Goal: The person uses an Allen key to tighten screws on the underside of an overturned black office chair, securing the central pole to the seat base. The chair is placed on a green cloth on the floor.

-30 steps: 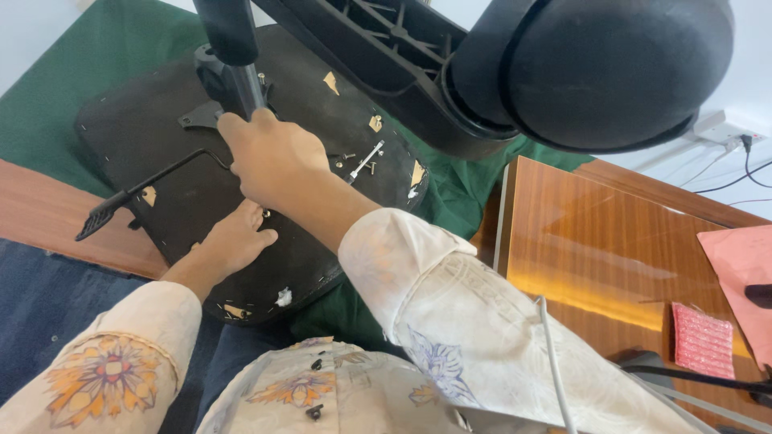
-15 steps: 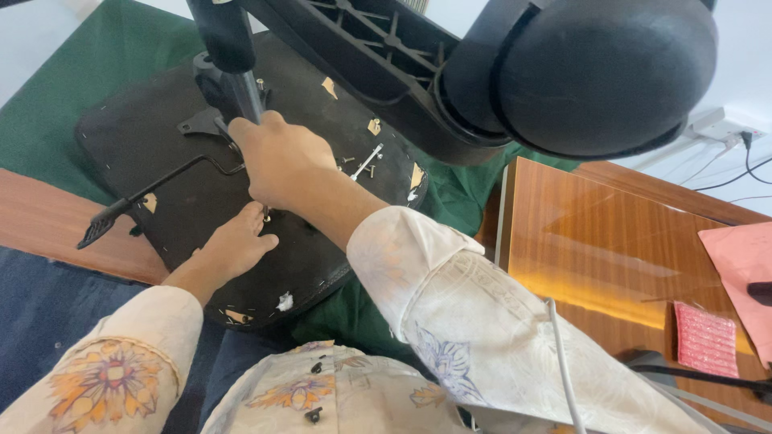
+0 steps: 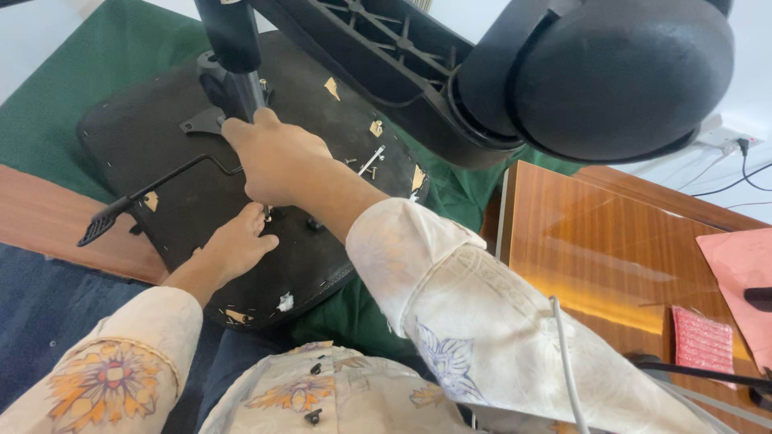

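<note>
Seat: upturned black chair seat (image 3: 169, 161) lies underside-up on a green cloth (image 3: 72, 88), so the fittings face me.
Column: black post (image 3: 233, 48) stands up from the seat's centre plate.
Right hand (image 3: 277, 161): my fingers curl around the base of the post, seemingly to steady it.
Left hand (image 3: 237, 245): rests flat on the seat near its front edge, fingers loosely closed over a small fitting; cannot tell what they pinch.
Lever: thin black lever (image 3: 145, 197) juts left.
Loose screws (image 3: 371, 159): lying on the seat.
Wooden tabletop (image 3: 611, 241): to my right.

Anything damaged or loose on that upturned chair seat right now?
Yes. The black seat underside has torn patches showing tan material, clearest near the right edge. Loose screws lie scattered beside the right hand; the left hand rests on the seat.
</note>
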